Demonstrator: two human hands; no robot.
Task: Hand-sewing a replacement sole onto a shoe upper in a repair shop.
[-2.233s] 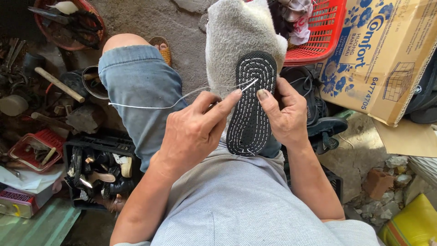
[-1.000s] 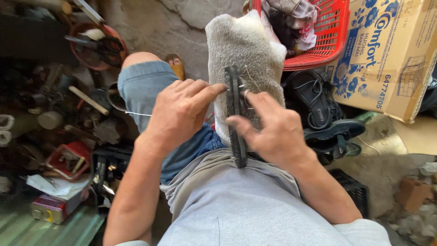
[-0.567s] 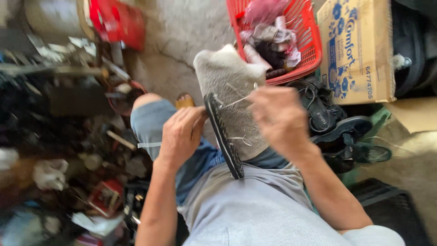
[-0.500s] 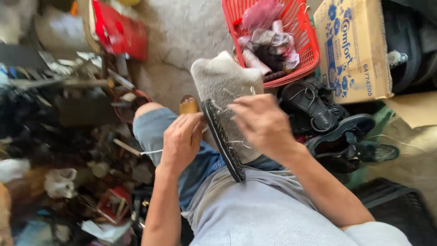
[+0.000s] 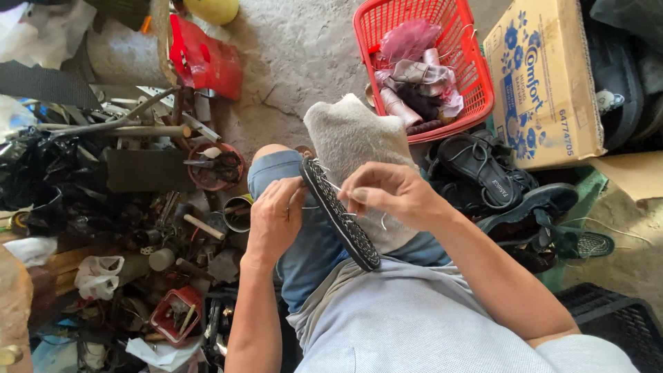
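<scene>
Setting: bare concrete floor (image 5: 304, 62), tool clutter on my left, red basket (image 5: 469, 41) ahead. Item: grey fuzzy slipper (image 5: 352, 138) on my lap, black sole (image 5: 340, 215) turned edge-up, long axis running from knee toward belly. Between my hands. Left hand (image 5: 275, 221): closed on sole's left edge. Right hand (image 5: 390, 195): fingers pinching white thread (image 5: 333, 185) just beside the sole's right edge.

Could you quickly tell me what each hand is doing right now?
Left hand: closed, pinching a needle against the slipper sole.
Right hand: closed on the grey slipper.
</scene>
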